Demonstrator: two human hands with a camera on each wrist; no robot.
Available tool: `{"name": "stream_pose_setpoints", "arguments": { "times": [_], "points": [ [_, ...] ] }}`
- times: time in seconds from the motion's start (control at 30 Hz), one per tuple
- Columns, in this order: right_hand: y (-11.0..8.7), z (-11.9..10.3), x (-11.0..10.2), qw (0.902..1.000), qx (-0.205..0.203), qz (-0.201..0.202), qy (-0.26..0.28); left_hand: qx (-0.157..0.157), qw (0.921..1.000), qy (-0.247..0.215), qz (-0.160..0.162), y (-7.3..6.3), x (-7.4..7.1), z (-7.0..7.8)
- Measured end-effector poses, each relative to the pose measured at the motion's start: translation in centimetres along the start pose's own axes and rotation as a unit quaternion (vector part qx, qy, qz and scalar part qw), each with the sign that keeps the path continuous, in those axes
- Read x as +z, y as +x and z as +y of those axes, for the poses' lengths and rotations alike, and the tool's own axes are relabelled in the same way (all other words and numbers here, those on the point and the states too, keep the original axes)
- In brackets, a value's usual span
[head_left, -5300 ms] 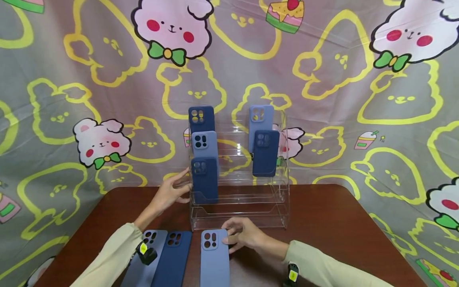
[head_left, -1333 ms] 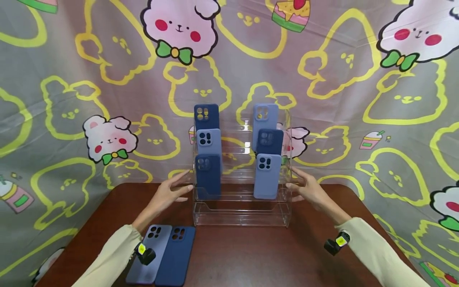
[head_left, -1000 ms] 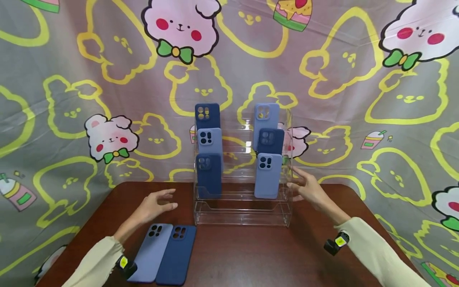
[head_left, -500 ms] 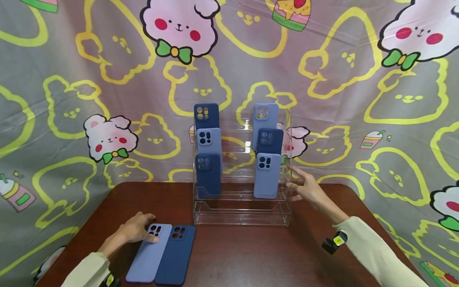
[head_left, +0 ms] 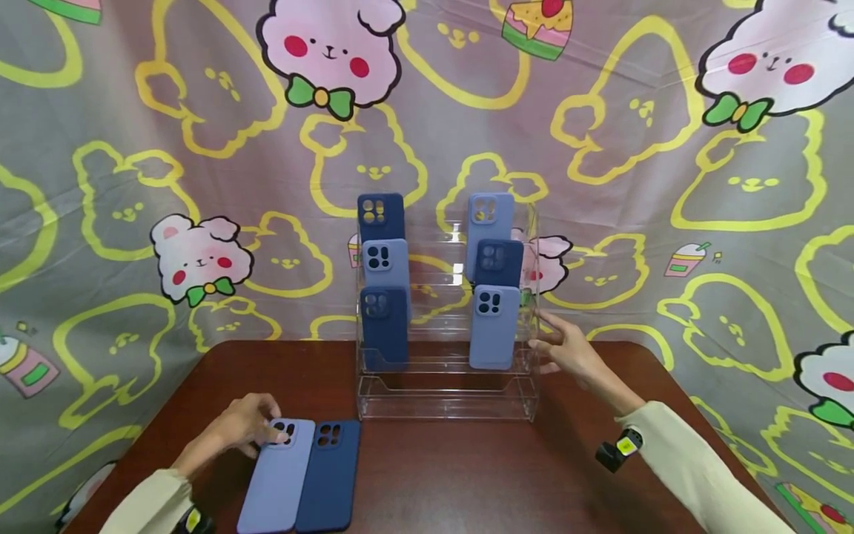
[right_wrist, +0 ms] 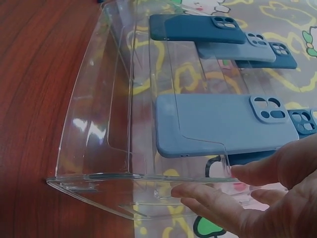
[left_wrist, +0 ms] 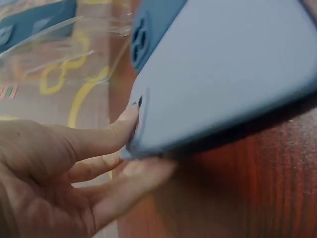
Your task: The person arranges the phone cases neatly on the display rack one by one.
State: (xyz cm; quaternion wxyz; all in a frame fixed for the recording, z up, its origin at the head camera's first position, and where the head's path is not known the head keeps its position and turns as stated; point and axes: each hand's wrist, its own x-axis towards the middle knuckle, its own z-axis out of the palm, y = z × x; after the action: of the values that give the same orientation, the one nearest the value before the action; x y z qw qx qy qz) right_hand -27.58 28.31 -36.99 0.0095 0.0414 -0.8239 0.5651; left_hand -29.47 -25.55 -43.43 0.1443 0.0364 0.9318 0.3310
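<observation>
At the table's left, my left hand [head_left: 230, 432] pinches a light blue phone case [head_left: 276, 486] by its camera-hole end. In the left wrist view the thumb lies on top of the case [left_wrist: 228, 69] and the fingers reach under it; that end looks slightly raised. A dark blue phone case [head_left: 327, 486] lies flat right beside it. My right hand [head_left: 574, 354] rests against the right side of a clear tiered display rack [head_left: 447, 408]. The right wrist view shows its fingers [right_wrist: 213, 201] fairly straight along the rack's side panel.
Two columns of phone cases stand in the rack, including a dark blue case [head_left: 385, 334] at left and a light blue case [head_left: 492, 334] at right. The rack's lowest front tier holds none. Behind the brown table [head_left: 534, 475] hangs a patterned cloth [head_left: 600, 222].
A light blue case went from the table into the rack's right column. My left hand left the rack's left side, came down and took the light blue case; my right hand stayed at the rack lately.
</observation>
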Motion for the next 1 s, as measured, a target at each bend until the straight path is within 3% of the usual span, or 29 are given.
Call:
{"name": "stream_pose_setpoints", "arguments": {
  "times": [0.07, 0.17, 0.33, 0.43, 0.57, 0.8, 1.0],
  "points": [
    [0.0, 0.0, 0.0, 1.0, 0.001, 0.001, -0.002, 0.022, 0.998, -0.06, 0.001, -0.3, -0.5, -0.2],
    [0.0, 0.2, -0.1, 1.0, 0.004, 0.0, -0.002, 0.05, 0.993, -0.107, 0.002, -0.7, -1.6, -0.6],
    [0.0, 0.4, -0.5, 1.0, 0.008, -0.001, 0.004, 0.078, 0.9864, -0.145, -0.002, -1.0, -3.9, -0.6],
    [0.0, 0.4, -0.7, 1.0, 0.005, -0.003, 0.0, 0.089, 0.9823, -0.165, 0.004, -1.3, -4.9, 0.1],
    [0.0, 0.4, -0.8, 1.0, 0.005, 0.002, -0.003, 0.103, 0.9732, -0.202, 0.04, -1.3, -5.3, 2.3],
    [0.0, 0.4, -0.8, 1.0, 0.005, 0.006, -0.002, 0.183, 0.9491, -0.224, 0.124, -0.9, -4.0, 7.9],
    [0.2, 0.5, -0.6, 1.0, 0.0, -0.001, 0.003, 0.224, 0.931, -0.253, 0.139, -0.3, -2.4, 11.9]
  ]
}}
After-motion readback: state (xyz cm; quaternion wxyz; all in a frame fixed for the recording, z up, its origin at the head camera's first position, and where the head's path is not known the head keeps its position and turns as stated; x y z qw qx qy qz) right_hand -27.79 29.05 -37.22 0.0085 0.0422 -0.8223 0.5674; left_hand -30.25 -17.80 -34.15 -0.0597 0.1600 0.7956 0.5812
